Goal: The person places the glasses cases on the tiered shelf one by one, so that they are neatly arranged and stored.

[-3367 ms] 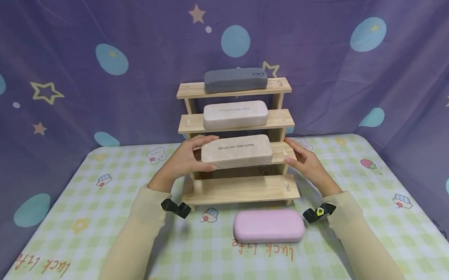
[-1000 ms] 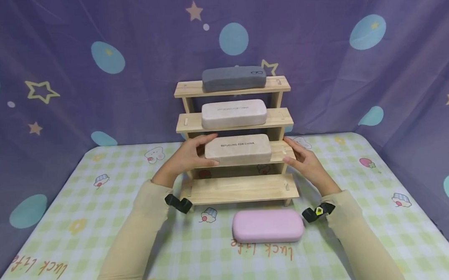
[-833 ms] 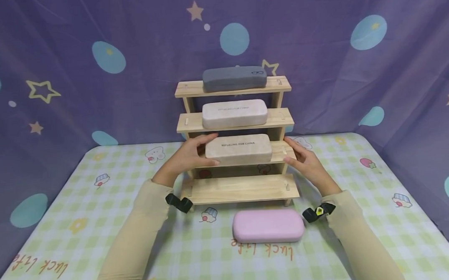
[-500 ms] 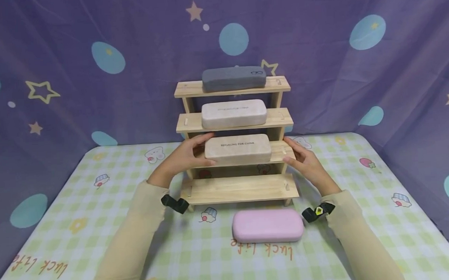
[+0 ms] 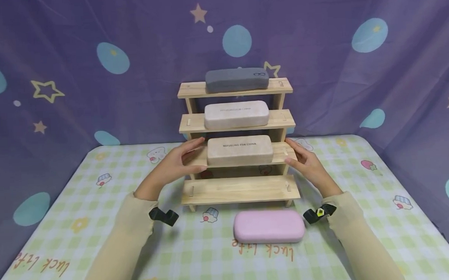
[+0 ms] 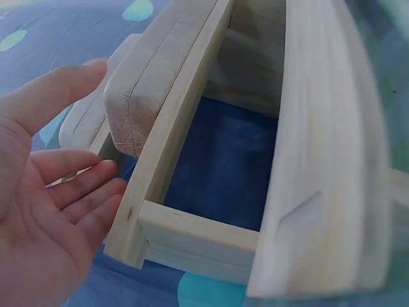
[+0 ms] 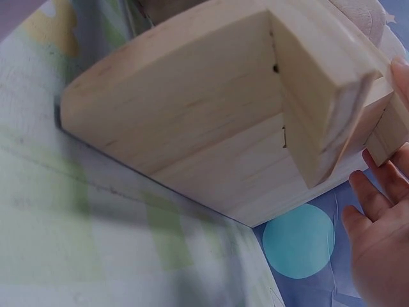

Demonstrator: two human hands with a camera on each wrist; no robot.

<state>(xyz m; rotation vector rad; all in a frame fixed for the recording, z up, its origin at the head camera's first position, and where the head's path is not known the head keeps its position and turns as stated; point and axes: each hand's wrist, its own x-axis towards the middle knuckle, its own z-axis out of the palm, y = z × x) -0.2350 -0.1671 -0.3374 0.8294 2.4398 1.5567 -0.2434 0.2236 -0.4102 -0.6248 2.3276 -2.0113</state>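
Observation:
A beige glasses case [image 5: 240, 150] printed "REFUELING FOR CHINA" lies on the second tier from the bottom of a wooden display stand [image 5: 240, 189]. Just left of that case is my left hand [image 5: 171, 164], thumb and fingers spread apart around the tier's left end and holding nothing. The left wrist view shows a gap between this hand [image 6: 61, 192] and the case [image 6: 150, 83]. At the tier's right end, my right hand [image 5: 309, 166] grips the stand between thumb and fingers. In the right wrist view its fingers [image 7: 377, 195] reach the board's edge, with the thumb partly cut off.
Higher on the stand are a pale pinkish glasses case [image 5: 236, 115] and, on top, a grey-blue case [image 5: 237, 79]. A pink glasses case [image 5: 269, 226] lies in front of the stand on the checked tablecloth [image 5: 82, 246]. A purple curtain [image 5: 157, 67] hangs behind.
The beige case went from my left hand's grip, slightly raised, down onto the tier and a little right. My left hand has let go and drawn back left. My right hand stays put.

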